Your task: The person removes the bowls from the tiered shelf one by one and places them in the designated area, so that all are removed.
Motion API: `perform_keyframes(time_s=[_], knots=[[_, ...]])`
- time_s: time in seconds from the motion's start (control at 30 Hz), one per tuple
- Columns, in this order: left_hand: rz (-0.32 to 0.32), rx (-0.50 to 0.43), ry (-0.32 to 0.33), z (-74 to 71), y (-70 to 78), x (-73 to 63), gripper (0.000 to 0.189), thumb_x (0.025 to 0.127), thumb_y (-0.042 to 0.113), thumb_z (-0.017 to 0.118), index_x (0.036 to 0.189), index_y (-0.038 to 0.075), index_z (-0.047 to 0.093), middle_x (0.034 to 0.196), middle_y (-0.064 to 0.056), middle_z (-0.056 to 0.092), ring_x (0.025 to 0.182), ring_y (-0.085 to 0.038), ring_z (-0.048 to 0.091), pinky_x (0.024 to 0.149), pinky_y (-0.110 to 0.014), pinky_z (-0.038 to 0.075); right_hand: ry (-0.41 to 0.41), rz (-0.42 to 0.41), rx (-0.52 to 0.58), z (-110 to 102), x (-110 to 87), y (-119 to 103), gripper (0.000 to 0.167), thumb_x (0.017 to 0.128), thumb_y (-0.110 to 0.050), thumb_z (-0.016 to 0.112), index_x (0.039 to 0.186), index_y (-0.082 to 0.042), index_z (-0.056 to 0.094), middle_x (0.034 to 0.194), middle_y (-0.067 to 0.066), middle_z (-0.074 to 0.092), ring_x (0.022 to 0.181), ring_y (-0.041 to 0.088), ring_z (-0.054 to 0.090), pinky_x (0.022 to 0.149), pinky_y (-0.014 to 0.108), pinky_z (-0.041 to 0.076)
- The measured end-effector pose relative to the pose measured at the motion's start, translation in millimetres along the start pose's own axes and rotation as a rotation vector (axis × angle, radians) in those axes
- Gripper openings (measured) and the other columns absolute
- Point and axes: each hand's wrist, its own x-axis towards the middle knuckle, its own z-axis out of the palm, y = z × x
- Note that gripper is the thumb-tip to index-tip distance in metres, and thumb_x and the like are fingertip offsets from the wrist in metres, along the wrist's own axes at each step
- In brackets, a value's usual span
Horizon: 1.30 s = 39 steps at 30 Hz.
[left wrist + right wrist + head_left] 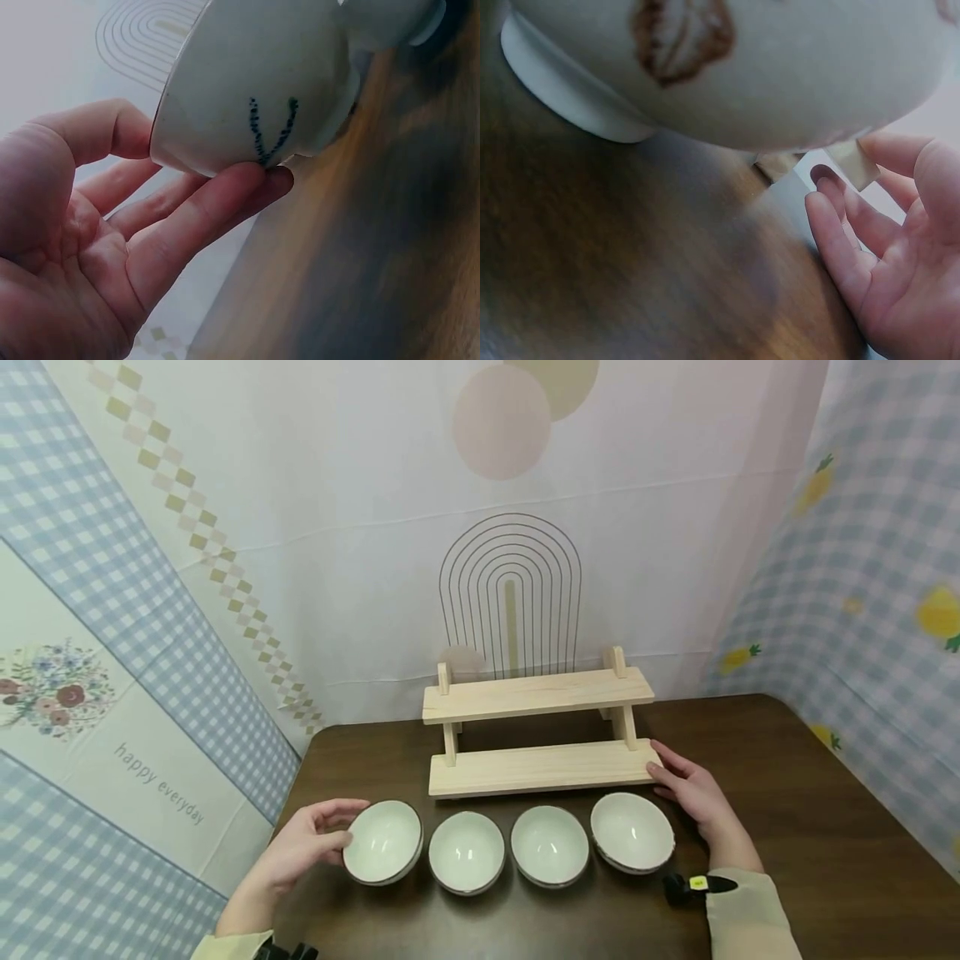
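Observation:
My left hand (309,839) grips the leftmost white bowl (384,842), thumb at its rim and fingers along its outer side. In the left wrist view this bowl (240,82) leans and shows a dark dotted V mark on its outside. At the right end of a two-tier wooden display shelf (543,771), my right hand (693,789) pinches the lower board between thumb and fingers. The right wrist view shows that hand (900,232) at the board's end (853,165), beyond a large nearby bowl (795,82) with a brown leaf-like pattern.
Two more white bowls, one left of centre (467,852) and one right of centre (550,846), stand in a row with the rightmost bowl (632,831) before the shelf. Behind the dark wooden table (510,931) hangs a printed cloth (360,568); checked cloth (862,602) hangs at the right.

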Motion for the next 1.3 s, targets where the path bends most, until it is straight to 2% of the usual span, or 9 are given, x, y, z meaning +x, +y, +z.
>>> perform_keyframes(time_s=[0.27,0.4,0.53,0.7,0.93,1.13,1.23,1.3], knots=[[-0.014,0.023,-0.070,-4.7,-10.4,-0.7,0.052,0.095,-0.003,0.068,0.145,-0.010,0.057,0.139,-0.028,0.063,0.111,-0.023,0.070,0.074,-0.044,0.067,0.005,0.007,-0.005,2,-3.0,-3,0.078,0.107,-0.048,0.064,0.169,-0.017,0.031,0.172,0.023,0.025,0.143,0.033,0.048,0.092,0.020,0.058],[-0.010,0.034,-0.105,-5.1,-13.3,-1.3,0.050,0.096,-0.003,0.067,0.144,-0.010,0.058,0.138,-0.028,0.064,0.106,-0.023,0.071,0.071,-0.044,0.067,0.002,0.003,-0.004,1,-3.7,-3,0.078,0.106,-0.049,0.065,0.169,-0.018,0.032,0.172,0.023,0.026,0.140,0.028,0.051,0.092,0.020,0.058],[-0.013,0.060,-0.118,-4.3,-14.7,-1.3,0.050,0.095,-0.001,0.068,0.143,-0.008,0.060,0.135,-0.025,0.067,0.102,-0.025,0.071,0.069,-0.043,0.066,-0.002,0.001,-0.007,0,-3.5,-2,0.077,0.106,-0.049,0.065,0.169,-0.019,0.031,0.172,0.023,0.026,0.139,0.026,0.052,0.092,0.020,0.058],[-0.013,0.075,-0.132,-1.9,-19.3,0.2,0.049,0.095,-0.001,0.067,0.143,-0.006,0.061,0.135,-0.022,0.068,0.105,-0.025,0.071,0.072,-0.047,0.067,-0.001,0.002,-0.011,-1,-2.8,0,0.077,0.106,-0.049,0.064,0.169,-0.019,0.031,0.172,0.024,0.027,0.139,0.028,0.052,0.092,0.020,0.058],[-0.020,0.084,-0.141,0.8,-24.3,1.8,0.049,0.095,-0.002,0.065,0.144,-0.006,0.060,0.139,-0.025,0.065,0.108,-0.026,0.070,0.073,-0.047,0.067,0.003,0.015,-0.024,0,-3.2,2,0.079,0.106,-0.051,0.064,0.170,-0.019,0.031,0.171,0.024,0.028,0.139,0.029,0.052,0.092,0.021,0.059],[-0.039,0.079,-0.153,4.5,-21.4,4.6,0.050,0.099,0.002,0.065,0.147,-0.006,0.056,0.141,-0.027,0.062,0.107,-0.030,0.069,0.074,-0.044,0.067,0.005,0.010,-0.045,-2,-5.3,3,0.079,0.106,-0.051,0.063,0.170,-0.017,0.030,0.169,0.028,0.031,0.138,0.032,0.053,0.092,0.022,0.058],[-0.061,0.092,-0.166,5.7,-19.1,5.7,0.050,0.102,0.006,0.063,0.150,-0.005,0.053,0.141,-0.027,0.062,0.109,-0.032,0.069,0.076,-0.044,0.066,0.009,0.006,-0.080,-4,-7.2,4,0.080,0.107,-0.052,0.062,0.170,-0.015,0.030,0.163,0.031,0.037,0.135,0.034,0.055,0.092,0.026,0.060],[-0.080,0.111,-0.169,5.8,-17.5,4.9,0.051,0.107,0.012,0.061,0.153,-0.007,0.049,0.144,-0.029,0.060,0.113,-0.034,0.068,0.081,-0.044,0.066,0.010,0.002,-0.122,-5,-9.3,4,0.081,0.108,-0.052,0.060,0.170,-0.012,0.028,0.160,0.033,0.040,0.134,0.038,0.055,0.095,0.034,0.061]])
